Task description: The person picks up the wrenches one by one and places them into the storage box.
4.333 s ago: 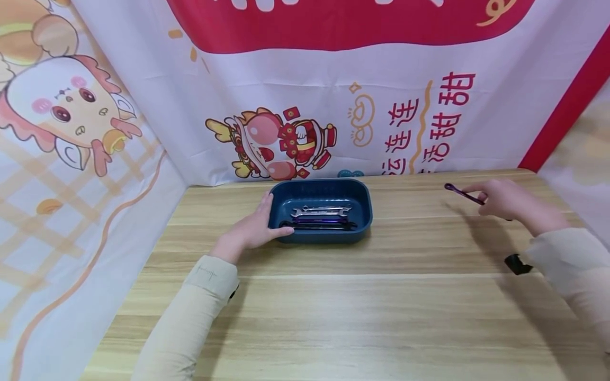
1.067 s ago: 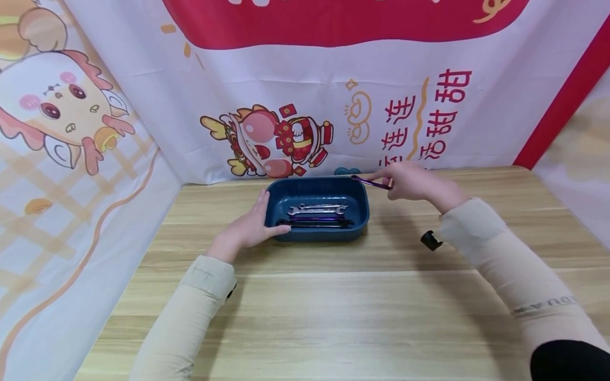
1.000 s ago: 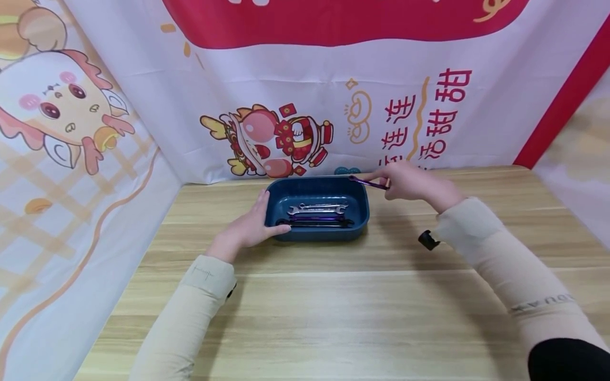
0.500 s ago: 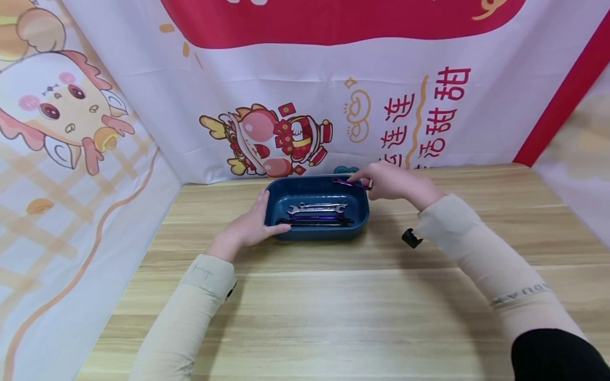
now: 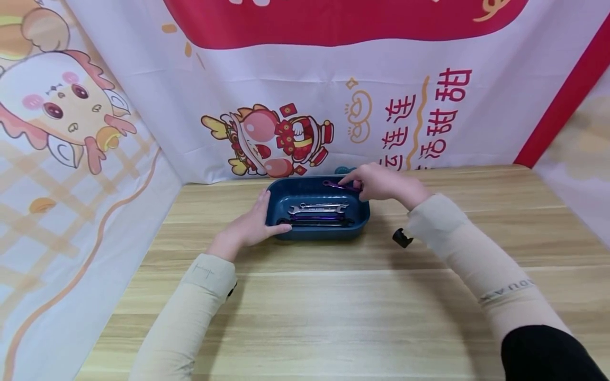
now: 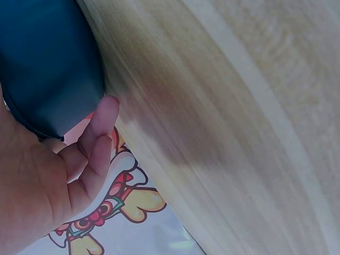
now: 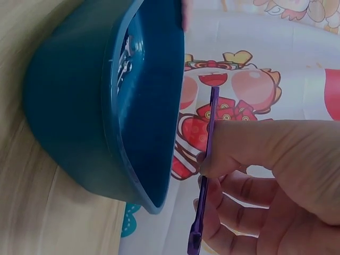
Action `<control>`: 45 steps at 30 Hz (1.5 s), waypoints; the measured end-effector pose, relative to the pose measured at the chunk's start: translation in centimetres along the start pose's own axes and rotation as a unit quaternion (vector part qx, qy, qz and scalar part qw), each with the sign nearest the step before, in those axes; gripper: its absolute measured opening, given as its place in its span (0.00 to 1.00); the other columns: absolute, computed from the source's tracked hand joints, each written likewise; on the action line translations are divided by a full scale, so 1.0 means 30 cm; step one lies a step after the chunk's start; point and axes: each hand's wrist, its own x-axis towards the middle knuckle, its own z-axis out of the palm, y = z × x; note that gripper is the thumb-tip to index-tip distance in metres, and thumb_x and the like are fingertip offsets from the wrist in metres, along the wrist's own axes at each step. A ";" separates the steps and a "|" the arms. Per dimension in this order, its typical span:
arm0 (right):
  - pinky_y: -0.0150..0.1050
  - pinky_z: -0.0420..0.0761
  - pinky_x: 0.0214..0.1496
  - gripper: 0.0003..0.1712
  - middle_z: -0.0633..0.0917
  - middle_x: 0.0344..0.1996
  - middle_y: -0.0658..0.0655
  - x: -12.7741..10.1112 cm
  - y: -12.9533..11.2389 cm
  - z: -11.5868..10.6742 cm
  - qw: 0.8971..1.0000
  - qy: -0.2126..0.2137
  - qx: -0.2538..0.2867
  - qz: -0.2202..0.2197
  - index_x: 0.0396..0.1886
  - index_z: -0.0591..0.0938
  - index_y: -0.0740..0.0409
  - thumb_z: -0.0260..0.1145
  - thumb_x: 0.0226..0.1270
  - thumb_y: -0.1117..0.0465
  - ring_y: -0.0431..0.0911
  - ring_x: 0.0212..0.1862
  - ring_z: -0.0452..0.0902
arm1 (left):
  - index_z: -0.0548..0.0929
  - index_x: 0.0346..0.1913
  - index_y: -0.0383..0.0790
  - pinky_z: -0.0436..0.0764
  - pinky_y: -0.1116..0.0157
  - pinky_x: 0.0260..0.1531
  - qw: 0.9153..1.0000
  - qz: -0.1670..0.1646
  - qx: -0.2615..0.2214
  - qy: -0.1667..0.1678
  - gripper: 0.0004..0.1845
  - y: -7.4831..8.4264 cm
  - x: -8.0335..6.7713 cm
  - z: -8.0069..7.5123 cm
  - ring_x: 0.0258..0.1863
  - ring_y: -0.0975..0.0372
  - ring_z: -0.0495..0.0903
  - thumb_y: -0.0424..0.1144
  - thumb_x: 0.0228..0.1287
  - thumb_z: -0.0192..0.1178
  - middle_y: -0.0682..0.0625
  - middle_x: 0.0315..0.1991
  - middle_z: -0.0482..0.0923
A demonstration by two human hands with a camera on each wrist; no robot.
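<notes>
My right hand (image 5: 381, 182) pinches a purple combination wrench (image 5: 339, 186) over the back right part of a dark blue plastic bin (image 5: 318, 235). In the right wrist view that wrench (image 7: 200, 215) is held between thumb and fingers, above the level of the bin's rim. My left hand (image 5: 248, 228) grips the bin's left end, its thumb over the front rim and its fingers along the outer side. Inside the bin lie silver wrenches (image 5: 316, 209), a purple wrench (image 5: 314, 217) and a black wrench (image 5: 321, 224), roughly parallel and near the front wall.
The bin stands at the back of a wood-grain table (image 5: 310, 317), close to a printed cloth backdrop (image 5: 267, 69). Another patterned cloth (image 5: 81, 222) borders the left side. A black strap piece (image 5: 402, 238) hangs under the right cuff.
My right hand has carried the purple wrench leftward from the table's right side to over the bin. The left hand keeps its hold on the bin.
</notes>
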 end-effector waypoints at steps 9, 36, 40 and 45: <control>0.38 0.75 0.34 0.33 0.81 0.37 0.57 0.034 -0.017 0.013 1.000 -0.003 -0.008 -0.014 0.66 0.83 0.55 0.66 0.59 0.77 0.50 0.38 0.74 | 0.31 0.83 0.42 0.52 0.42 0.75 1.000 -0.001 -0.001 0.002 0.64 0.007 -0.004 -0.001 0.81 0.46 0.41 0.69 0.64 0.62 0.45 0.84 0.28; 0.38 0.76 0.36 0.31 0.79 0.37 0.58 0.119 -0.051 0.065 0.999 -0.024 -0.018 -0.015 0.66 0.82 0.52 0.70 0.63 0.74 0.49 0.38 0.71 | 0.32 0.83 0.43 0.54 0.42 0.74 1.000 -0.003 -0.005 0.006 0.64 0.013 -0.009 0.000 0.81 0.46 0.42 0.69 0.63 0.63 0.45 0.84 0.29; 0.37 0.74 0.34 0.31 0.77 0.34 0.56 0.130 -0.051 0.079 0.999 -0.026 -0.017 -0.017 0.66 0.82 0.52 0.69 0.63 0.74 0.48 0.35 0.71 | 0.31 0.83 0.43 0.53 0.42 0.74 1.000 -0.004 -0.003 0.003 0.64 0.009 -0.009 0.001 0.81 0.45 0.42 0.70 0.63 0.62 0.45 0.84 0.29; 0.36 0.72 0.32 0.32 0.76 0.33 0.56 0.140 -0.052 0.091 0.999 -0.031 -0.013 -0.013 0.67 0.82 0.51 0.68 0.63 0.76 0.48 0.34 0.70 | 0.31 0.83 0.43 0.53 0.43 0.75 1.000 -0.006 -0.003 -0.001 0.64 0.008 -0.012 0.001 0.81 0.46 0.41 0.70 0.63 0.62 0.45 0.84 0.29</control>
